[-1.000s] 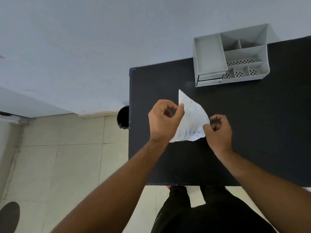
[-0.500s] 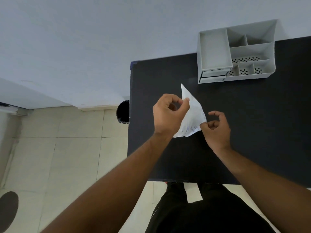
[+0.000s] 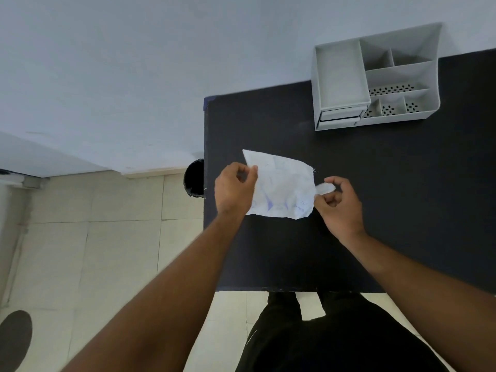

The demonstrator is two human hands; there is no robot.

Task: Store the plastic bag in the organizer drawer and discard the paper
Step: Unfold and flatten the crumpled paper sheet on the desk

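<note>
The grey organizer [image 3: 375, 79] stands at the table's [image 3: 402, 210] far edge, compartments bare, drawer [image 3: 339, 118] slightly open. Over the table, the left hand [image 3: 234, 189] pinches the crumpled paper [image 3: 281, 191]; its blue marks are unreadable. The right hand [image 3: 339, 204] pinches a small pale piece [image 3: 325, 187].
</note>
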